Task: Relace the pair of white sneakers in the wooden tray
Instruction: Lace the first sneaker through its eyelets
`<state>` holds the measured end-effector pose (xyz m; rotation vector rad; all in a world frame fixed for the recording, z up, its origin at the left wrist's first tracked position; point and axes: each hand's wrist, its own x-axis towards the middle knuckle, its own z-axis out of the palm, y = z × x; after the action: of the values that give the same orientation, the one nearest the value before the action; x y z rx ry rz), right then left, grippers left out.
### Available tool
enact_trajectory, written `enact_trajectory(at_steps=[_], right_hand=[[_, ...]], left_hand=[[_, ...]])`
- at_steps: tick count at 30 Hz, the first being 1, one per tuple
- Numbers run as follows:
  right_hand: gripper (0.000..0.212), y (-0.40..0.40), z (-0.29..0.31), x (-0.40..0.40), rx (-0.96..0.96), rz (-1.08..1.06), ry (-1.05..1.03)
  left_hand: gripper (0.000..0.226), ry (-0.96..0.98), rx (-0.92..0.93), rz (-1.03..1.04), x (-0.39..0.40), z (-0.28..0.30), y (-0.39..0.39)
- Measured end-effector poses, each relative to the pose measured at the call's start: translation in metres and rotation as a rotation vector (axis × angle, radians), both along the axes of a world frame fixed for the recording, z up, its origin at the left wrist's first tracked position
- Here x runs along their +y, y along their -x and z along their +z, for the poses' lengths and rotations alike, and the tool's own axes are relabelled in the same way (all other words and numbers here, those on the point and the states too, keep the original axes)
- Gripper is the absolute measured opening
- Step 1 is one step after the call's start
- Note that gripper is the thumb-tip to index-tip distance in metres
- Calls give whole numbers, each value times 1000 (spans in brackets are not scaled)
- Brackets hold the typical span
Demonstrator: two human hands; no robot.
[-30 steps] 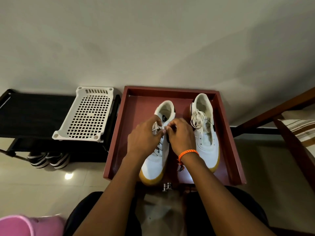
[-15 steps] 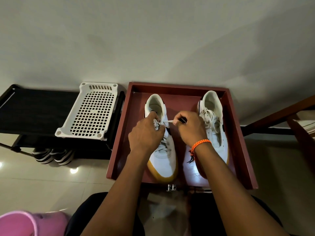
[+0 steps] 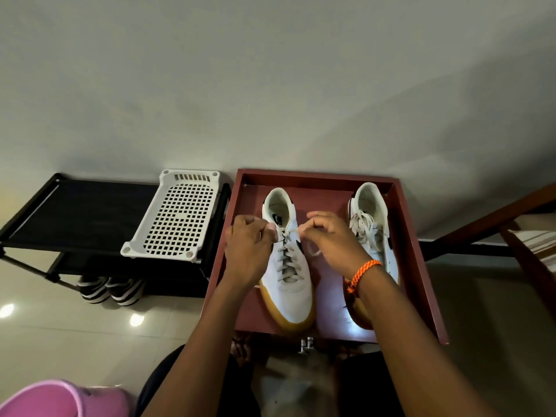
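Two white sneakers with tan soles lie in a reddish wooden tray (image 3: 418,266), toes toward me. The left sneaker (image 3: 290,284) is laced across its front. My left hand (image 3: 248,251) pinches one lace end at the shoe's left upper eyelets. My right hand (image 3: 329,239), with an orange braided band at the wrist, pinches the other lace end on the shoe's right side. The right sneaker (image 3: 371,224) has its laces loosely bunched on the tongue, and my right forearm hides its toe.
A white perforated plastic tray (image 3: 177,218) rests on a black shoe rack (image 3: 78,218) left of the wooden tray, with striped shoes (image 3: 109,290) underneath. A pink object (image 3: 60,400) sits at the bottom left. Dark wooden furniture (image 3: 517,224) stands to the right.
My hands have moved apart to either side of the left sneaker, pulling its lace ends outward. The view has shifted, so the tray sits lower and further right.
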<state>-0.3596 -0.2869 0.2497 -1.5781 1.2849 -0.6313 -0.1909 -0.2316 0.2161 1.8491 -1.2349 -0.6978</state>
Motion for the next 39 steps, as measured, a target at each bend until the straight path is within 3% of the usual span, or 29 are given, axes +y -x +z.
enact_trajectory(at_steps=[3, 6, 10, 15, 18, 21, 26, 33, 37, 39], right_hand=[[24, 6, 37, 8, -134, 81, -50], [23, 11, 77, 15, -211, 124, -46], [17, 13, 128, 22, -358, 84, 8], [21, 6, 148, 31, -419, 2, 20], [22, 3, 146, 35, -429, -35, 31], [21, 2, 134, 35, -428, -107, 17], [22, 0, 85, 41, -330, -141, -103], [28, -6, 15, 30, -242, -159, -163], [21, -14, -14, 17, -149, -204, -95], [15, -17, -29, 10, 34, -237, 48]], left_hand=[[34, 168, 251, -29, 15, 41, 1], [24, 240, 378, -66, 27, 86, 7], [30, 320, 565, -52, 32, 138, 18], [26, 343, 598, -54, 34, 144, 28], [41, 343, 589, -15, 33, 131, 29], [33, 264, 573, 88, 34, 106, 22], [21, -13, 215, 117, 33, 35, 7], [29, -148, 76, 72, 6, -19, 10], [24, -236, 56, 108, -1, -35, 10], [26, -252, 51, 124, -4, -38, 11]])
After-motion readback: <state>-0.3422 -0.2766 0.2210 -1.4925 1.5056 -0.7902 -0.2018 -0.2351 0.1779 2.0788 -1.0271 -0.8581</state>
